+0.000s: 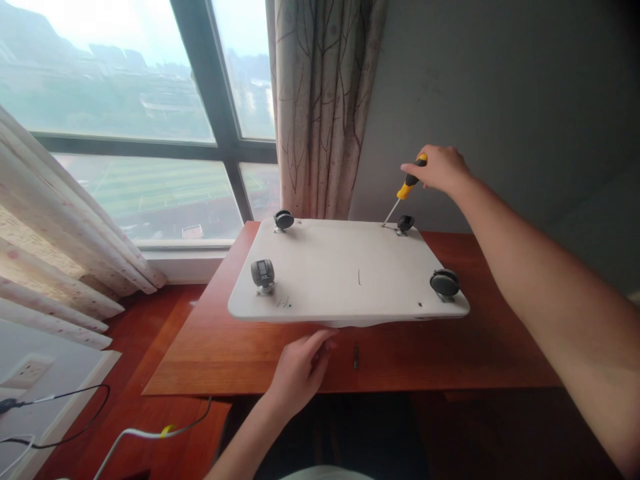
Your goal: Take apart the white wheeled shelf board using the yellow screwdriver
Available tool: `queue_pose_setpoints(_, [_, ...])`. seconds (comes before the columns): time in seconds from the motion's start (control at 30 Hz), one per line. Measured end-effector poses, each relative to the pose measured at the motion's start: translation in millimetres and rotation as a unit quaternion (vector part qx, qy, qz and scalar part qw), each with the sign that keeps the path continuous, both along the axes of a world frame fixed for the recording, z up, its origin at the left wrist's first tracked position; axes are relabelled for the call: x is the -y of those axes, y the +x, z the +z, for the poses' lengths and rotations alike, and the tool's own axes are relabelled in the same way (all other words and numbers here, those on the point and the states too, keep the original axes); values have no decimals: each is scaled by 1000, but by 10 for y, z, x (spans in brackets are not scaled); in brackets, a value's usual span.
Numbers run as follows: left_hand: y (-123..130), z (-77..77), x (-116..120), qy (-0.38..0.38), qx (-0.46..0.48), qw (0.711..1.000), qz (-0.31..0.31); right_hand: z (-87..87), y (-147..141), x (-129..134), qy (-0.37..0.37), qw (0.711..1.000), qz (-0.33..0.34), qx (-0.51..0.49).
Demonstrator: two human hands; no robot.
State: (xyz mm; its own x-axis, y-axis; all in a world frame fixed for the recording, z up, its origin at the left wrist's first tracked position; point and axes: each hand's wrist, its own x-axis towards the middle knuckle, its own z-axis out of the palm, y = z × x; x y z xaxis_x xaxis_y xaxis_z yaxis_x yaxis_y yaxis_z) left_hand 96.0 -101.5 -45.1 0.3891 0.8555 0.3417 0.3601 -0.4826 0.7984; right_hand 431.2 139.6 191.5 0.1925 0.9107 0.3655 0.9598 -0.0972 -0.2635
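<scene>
A white board (325,267) lies on the reddish wooden table (200,360), with dark caster wheels standing up at its corners, including a front-left caster (263,274) and a front-right caster (445,284). My right hand (443,168) grips a yellow and black screwdriver (411,177). Its shaft slants down to the board's far edge, beside the far-right caster (405,224); the tip's contact with a screw is too small to make out. At the board's near edge, my left hand (303,373) has curled fingers, with the index finger close against the edge. Whatever those fingers hold, if anything, is hidden.
A small dark piece (355,355), perhaps metal, is on the table's near part. Behind stand a patterned curtain (323,107) and a grey wall (500,87); a large window (150,193) is at left. Cables (135,432) run along the lower left.
</scene>
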Motion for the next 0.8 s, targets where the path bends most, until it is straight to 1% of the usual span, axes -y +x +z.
queue_pose_setpoints(0.03, [30, 77, 6, 6, 11, 1000, -17, 2, -11, 2, 0, 1000, 5, -1])
queue_pose_setpoints(0.1, [104, 303, -8, 17, 44, 997, -58, 8, -25, -14, -2, 1000, 12, -6])
queue_pose_setpoints(0.17, [199, 601, -94, 41, 62, 993, -89, 6, -23, -44, -4, 1000, 14, -10])
queue_pose_setpoints(0.2, [256, 761, -175, 51, 58, 992, -98, 0, -16, -59, -2, 1000, 12, -10])
queue_pose_setpoints(0.23, [322, 917, -285, 59, 38, 992, -102, -11, -6, -71, 4, 1000, 9, -6])
queue_pose_setpoints(0.3, [487, 1190, -591, 77, -34, 993, -86, -41, 19, -82, 22, 1000, 6, 3])
queue_pose_setpoints(0.37, [699, 1367, -985, 77, -140, 986, -39, -75, 39, -82, 42, 999, 7, 5])
queue_pose_setpoints(0.4, [819, 1413, -1199, 79, -208, 975, -11, -88, 46, -81, 49, 999, 12, 1])
queue_pose_setpoints(0.43, [944, 1429, -1413, 77, -276, 958, 6, -97, 50, -81, 54, 998, 19, -5])
queue_pose_setpoints(0.47, [1070, 1421, -1620, 69, -300, 951, 14, -102, 51, -82, 57, 998, 27, -10])
queue_pose_setpoints(0.53, [1311, 1346, -1990, 55, -321, 945, 21, -97, 52, -86, 63, 997, 39, -9])
queue_pose_setpoints(0.6, [1518, 1234, -2277, 43, -338, 940, 24, -80, 61, -87, 66, 996, 54, -1])
queue_pose_setpoints(0.7, [1737, 1082, -2558, 35, -351, 935, 26, -45, 110, -67, 69, 994, 89, 2])
queue_pose_setpoints(0.8, [1859, 1000, -2725, 39, -350, 935, 32, 5, 194, -13, 72, 988, 134, -26])
